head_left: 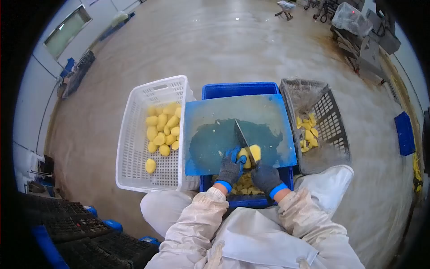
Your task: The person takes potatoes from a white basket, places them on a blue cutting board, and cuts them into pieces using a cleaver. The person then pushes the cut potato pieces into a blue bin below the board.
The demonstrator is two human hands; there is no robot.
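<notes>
Potato (pixel 245 158), peeled and yellow, sits near the front edge of a blue cutting board (pixel 268 106). Knife (pixel 241 134) stands against its right side, tip directed away from the person; a pale piece (pixel 255 153) lies just right of the blade.

Left hand (pixel 231 166), dark glove with blue fingertips: grip narrow, holding the potato from the left. Right hand (pixel 265 175), dark glove with blue cuff: grip closed around the knife handle, which is mostly hidden.

Board surface: broad dark wet patch (pixel 204 143) across the middle, paler toward the far edge, a few small light scraps on it. Board lies across a blue bin (pixel 251 203), whose far end shows beyond it; cut pieces (pixel 245 184) fill the near end, below the wrists.

Left of board: white slatted crate (pixel 123 154), whole peeled potatoes (pixel 162 130) heaped mostly at the far half, one apart toward the near end. Right of board: grey crate (pixel 339 114) with clear plastic inside, holding yellow chunks (pixel 308 132).

Room: floor (pixel 215 49) smooth, grey-beige, streaked with shine. Pale wall with a window (pixel 68 31) at far left; dark stacked crates (pixel 80 228) at near left. Far right: machinery (pixel 369 54), partly under clear plastic; blue tub (pixel 404 133) by the right wall.
</notes>
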